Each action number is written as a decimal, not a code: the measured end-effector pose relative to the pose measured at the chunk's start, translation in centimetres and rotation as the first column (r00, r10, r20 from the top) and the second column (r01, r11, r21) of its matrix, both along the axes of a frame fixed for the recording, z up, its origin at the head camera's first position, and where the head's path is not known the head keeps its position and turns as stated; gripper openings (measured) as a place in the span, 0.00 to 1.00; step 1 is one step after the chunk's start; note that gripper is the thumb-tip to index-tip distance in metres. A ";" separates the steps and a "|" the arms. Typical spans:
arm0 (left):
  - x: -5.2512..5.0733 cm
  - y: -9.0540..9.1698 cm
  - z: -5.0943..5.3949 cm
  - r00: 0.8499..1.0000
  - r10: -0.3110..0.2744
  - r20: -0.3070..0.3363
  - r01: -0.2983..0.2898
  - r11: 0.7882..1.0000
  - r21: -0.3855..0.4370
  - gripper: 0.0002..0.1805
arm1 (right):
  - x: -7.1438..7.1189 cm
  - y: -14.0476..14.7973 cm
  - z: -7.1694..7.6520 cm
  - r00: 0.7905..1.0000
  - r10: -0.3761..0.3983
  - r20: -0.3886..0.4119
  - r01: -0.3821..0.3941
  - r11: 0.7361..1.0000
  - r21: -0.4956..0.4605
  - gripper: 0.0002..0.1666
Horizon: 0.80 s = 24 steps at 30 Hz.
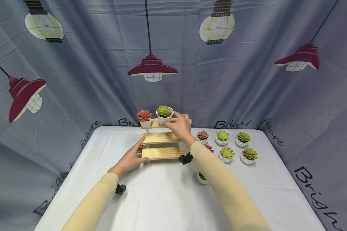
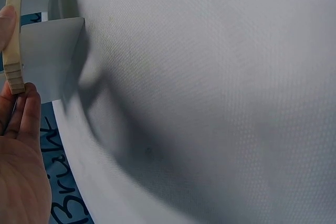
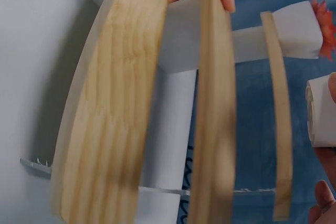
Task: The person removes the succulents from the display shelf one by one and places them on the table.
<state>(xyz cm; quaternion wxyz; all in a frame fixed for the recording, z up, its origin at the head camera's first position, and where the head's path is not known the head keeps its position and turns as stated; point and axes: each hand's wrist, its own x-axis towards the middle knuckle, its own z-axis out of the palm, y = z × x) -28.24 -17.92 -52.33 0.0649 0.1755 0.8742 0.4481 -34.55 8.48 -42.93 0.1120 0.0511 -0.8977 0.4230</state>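
A three-tier wooden shelf stand with pale boards and white supports stands at the table's far side. My left hand holds its left end, thumb at the lowest board and fingers around the boards' ends. My right hand pinches a white pot with a green succulent over the top tier. In the right wrist view this pot is tipped slightly and apart from the top board. A red succulent in a white pot stands at that tier's left end.
Right of the stand, several potted succulents, such as a green one and a reddish one, stand on the white table. My right forearm partly covers the nearest pot. A grey-blue curtain hangs behind.
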 end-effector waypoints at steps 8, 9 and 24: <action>0.1 0.0 0.1 1.000 0.000 -0.002 0.000 1.000 -0.012 0.62 | 1.1 1.5 1.5 0.999 0.029 -0.015 -0.030 0.999 -0.033 0.41; 0.1 0.0 0.1 1.000 0.003 0.002 -0.003 1.000 -0.014 0.62 | 1.2 1.7 1.6 0.999 0.030 -0.015 -0.030 0.999 -0.032 0.40; 0.0 0.0 0.0 1.000 -0.003 -0.002 0.003 1.000 -0.021 0.62 | 3.4 5.8 1.8 0.999 0.036 0.024 -0.034 0.998 -0.047 0.40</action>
